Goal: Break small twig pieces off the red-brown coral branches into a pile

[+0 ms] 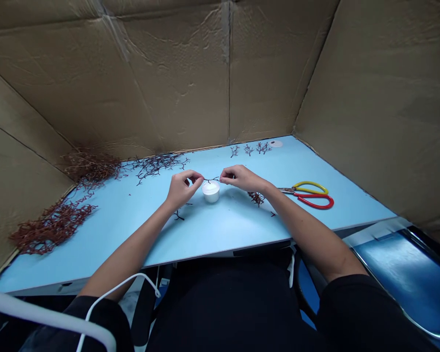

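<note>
One thin, dark, forked twig (210,180); left fingers (197,183), right fingers (227,181) pinching opposite ends.

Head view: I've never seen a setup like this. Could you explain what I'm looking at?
There is no machine here, just a person's two bare hands. The only picture comes from a camera worn on that person's head, looking forward and down. The left hand and right hand pinch a thin twig between them, at the white pot; whether it touches the pot is unclear. On the blue table lie a reddish pile and a dark pile of branches, plus scissors. Cardboard walls stand around.
</note>
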Demonstrator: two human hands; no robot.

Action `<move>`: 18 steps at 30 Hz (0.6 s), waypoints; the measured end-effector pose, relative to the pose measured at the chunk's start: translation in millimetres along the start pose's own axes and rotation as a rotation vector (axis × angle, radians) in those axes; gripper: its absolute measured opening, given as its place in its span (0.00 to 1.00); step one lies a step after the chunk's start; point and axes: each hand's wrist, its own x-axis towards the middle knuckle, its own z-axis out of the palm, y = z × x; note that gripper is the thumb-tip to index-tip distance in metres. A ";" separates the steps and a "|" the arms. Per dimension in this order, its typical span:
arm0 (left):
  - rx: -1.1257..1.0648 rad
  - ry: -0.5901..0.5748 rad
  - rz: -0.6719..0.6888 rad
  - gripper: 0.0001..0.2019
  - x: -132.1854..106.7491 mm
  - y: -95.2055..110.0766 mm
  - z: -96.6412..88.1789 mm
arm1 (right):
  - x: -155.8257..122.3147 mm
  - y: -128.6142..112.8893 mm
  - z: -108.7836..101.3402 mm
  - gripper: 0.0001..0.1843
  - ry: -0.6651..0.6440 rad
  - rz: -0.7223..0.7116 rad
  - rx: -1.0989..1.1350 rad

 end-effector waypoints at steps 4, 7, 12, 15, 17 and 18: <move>-0.015 0.011 -0.046 0.09 0.3 -6.6 2.9 | -0.7 0.5 4.8 0.14 0.113 -0.015 0.011; -0.005 0.030 -0.042 0.09 0.4 -8.4 4.5 | -0.8 0.8 7.5 0.13 0.199 -0.030 0.002; -0.025 0.034 -0.060 0.08 0.4 -10.4 6.9 | 1.1 6.0 10.5 0.13 0.234 -0.060 -0.022; -0.048 0.027 -0.068 0.07 -0.6 -10.2 8.1 | 2.0 9.8 12.3 0.14 0.215 -0.061 -0.034; -0.053 0.025 -0.055 0.07 -1.7 -9.0 8.8 | 2.1 11.2 13.2 0.14 0.207 -0.059 -0.038; -0.052 0.026 -0.042 0.06 -2.3 -8.0 9.1 | 2.1 11.6 13.5 0.14 0.204 -0.058 -0.040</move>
